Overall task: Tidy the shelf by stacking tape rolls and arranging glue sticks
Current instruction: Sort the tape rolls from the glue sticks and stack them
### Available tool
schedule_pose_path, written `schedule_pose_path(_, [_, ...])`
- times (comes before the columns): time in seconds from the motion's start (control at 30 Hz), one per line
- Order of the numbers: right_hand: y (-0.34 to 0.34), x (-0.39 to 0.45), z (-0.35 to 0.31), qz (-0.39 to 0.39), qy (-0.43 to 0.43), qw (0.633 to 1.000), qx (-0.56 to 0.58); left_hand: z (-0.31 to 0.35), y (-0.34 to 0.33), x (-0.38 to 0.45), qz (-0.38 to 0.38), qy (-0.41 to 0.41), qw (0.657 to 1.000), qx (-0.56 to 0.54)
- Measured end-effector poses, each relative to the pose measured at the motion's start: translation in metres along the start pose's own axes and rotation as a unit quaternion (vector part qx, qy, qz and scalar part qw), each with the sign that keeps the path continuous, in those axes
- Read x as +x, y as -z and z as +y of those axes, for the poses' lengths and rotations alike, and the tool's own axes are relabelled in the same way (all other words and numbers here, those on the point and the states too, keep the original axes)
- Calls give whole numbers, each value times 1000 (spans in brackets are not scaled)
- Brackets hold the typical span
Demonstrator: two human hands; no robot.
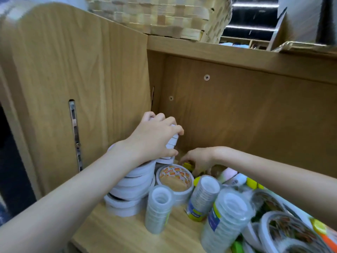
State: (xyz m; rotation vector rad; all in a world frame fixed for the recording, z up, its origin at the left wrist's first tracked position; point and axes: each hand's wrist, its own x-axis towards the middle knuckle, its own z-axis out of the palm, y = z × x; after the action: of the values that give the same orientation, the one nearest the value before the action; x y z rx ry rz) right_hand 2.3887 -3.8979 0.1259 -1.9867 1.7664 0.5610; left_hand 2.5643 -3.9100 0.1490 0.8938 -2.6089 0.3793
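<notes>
From the head camera, the person leans over a wooden shelf (127,232) boxed in by a side panel on the left and a back wall. The left hand (155,136) reaches into the back left corner and wraps its curled fingers over the top of a tall stack of small white tape rolls (172,143), gripping it from above. Just in front of that, along the left edge, a leaning pile of wider white tape rolls (131,187) sits under the left forearm. Beside the pile stands a brown tape roll (175,179) with an orange-printed core, and nearer the front edge three sleeves of clear tape rolls (159,207) stand upright or tilt. The right hand (198,159) is down by the back wall, fingers bent around a yellow-capped glue stick (187,166); whether it truly pinches it I cannot tell. More yellow caps (252,183) and wrapped tape rolls (284,229) crowd the right side.
</notes>
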Motion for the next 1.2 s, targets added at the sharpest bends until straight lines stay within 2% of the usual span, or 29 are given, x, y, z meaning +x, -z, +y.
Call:
schedule_pose_path(0.07, [-1, -2, -1, 64, 7, 998, -26, 1, 0, 0, 1, 2, 1000, -4])
schedule_pose_path(0.2, [-2, -20, 3, 268, 32, 962, -38, 0, 0, 0, 1, 10, 1000, -8])
schedule_pose_path(0.27, [1, -31, 8, 296, 61, 953, 10, 0, 0, -1, 0, 10, 1000, -10])
schedule_pose_path(0.3, [2, -36, 11, 286, 71, 955, 17, 0, 0, -1, -3, 14, 1000, -12])
schedule_pose_path(0.37, [4, -43, 17, 247, 86, 964, -40, 2, 1, -1, -7, 20, 999, -24])
schedule_pose_path(0.47, [-1, -44, 23, 159, 72, 978, -113, 3, 3, -2, -8, 25, 999, -38])
schedule_pose_path(0.57, [-11, -31, 21, 111, 62, 982, -137, 5, 2, -5, 1, 25, 999, -39])
schedule_pose_path(0.63, [-16, -21, 16, 123, 62, 983, -120, 6, 0, -10, 60, -6, 998, -28])
schedule_pose_path(0.7, [-21, -15, 10, 148, 55, 984, -79, 5, -1, -13, 86, -17, 996, -23])
schedule_pose_path(0.8, [-28, -10, 7, 178, 45, 982, -38, 2, 1, -18, 36, 6, 998, -56])
schedule_pose_path(1.0, [-6, -27, 15, 270, 49, 962, -14, 0, 4, -18, 10, 16, 998, -61])
schedule_pose_path(1.07, [1, -34, 17, 262, 69, 960, 63, 1, 4, -18, 10, 17, 998, -60])
schedule_pose_path(1.1, [0, -36, 18, 243, 89, 955, 143, 2, 4, -18, 9, 20, 998, -59])
schedule_pose_path(1.17, [-4, -40, 17, 183, 136, 925, 304, 3, 4, -19, 9, 23, 998, -60])
schedule_pose_path(1.2, [-6, -41, 17, 152, 157, 911, 350, 3, 4, -20, 10, 22, 998, -63])
